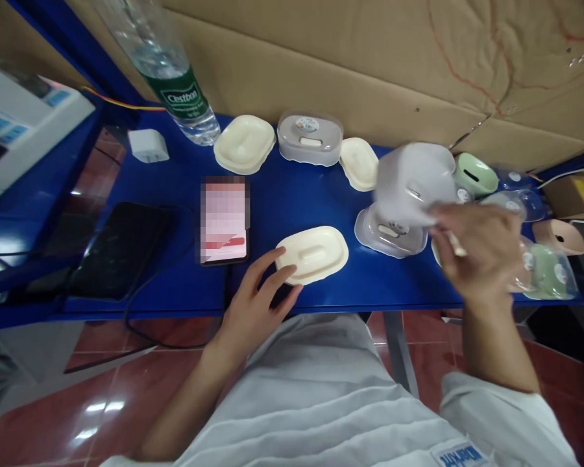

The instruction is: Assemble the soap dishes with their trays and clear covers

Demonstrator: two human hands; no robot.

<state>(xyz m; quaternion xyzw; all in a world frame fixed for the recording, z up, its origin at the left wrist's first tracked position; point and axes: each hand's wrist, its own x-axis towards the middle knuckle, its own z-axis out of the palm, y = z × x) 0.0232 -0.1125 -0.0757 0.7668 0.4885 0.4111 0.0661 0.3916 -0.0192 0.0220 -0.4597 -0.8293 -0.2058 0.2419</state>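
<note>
My left hand has its fingers and thumb round the left end of a cream oval plastic base, which lies flat near the table's front edge with a raised bar in its middle. My right hand, blurred by motion, grips the near edge of a translucent, pale plastic cover and holds it tilted. Below this cover sits another translucent cover with a slot and a sticker. More cream bases and a slotted cover stand along the back. Another cream base lies beside them.
On the left are a phone with a blurred-out screen, a white charger plug, a water bottle and a dark tablet-like object. Several green, pink and clear cases crowd the right. Cardboard lines the back.
</note>
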